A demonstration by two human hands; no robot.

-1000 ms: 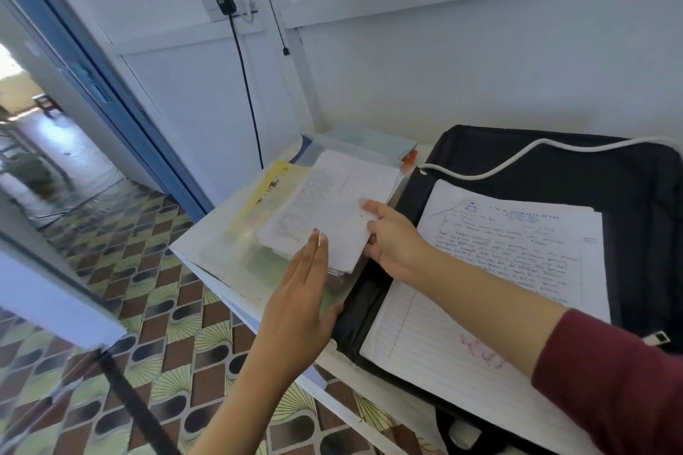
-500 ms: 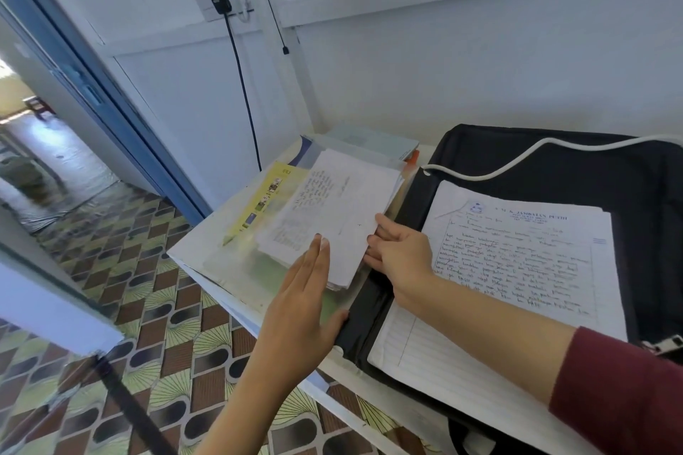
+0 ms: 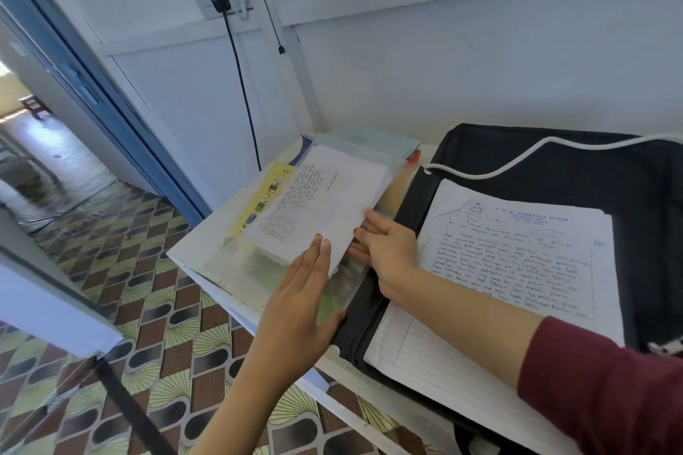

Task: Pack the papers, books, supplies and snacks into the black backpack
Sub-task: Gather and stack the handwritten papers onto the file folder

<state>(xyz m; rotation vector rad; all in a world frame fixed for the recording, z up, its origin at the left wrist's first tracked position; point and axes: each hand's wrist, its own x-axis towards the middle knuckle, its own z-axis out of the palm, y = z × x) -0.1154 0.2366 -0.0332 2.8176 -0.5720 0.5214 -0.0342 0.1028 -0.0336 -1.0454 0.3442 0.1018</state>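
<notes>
lying flat on the table, the black backpack [image 3: 591,174] carries a handwritten lined sheet [image 3: 517,270]; just left of it, the small paper bundle [image 3: 321,210] is being gathered, right hand [image 3: 388,251] pinching its near corner, left hand [image 3: 299,307] open beneath. next it must swing rightward onto the backpack. versus earlier, the bundle looks tipped up slightly.

The person is wearing a dark red sleeve [image 3: 606,392] on the right arm, ending below the elbow. The left hand [image 3: 295,310] and right hand [image 3: 388,251] are showing bare, with no rings.
</notes>
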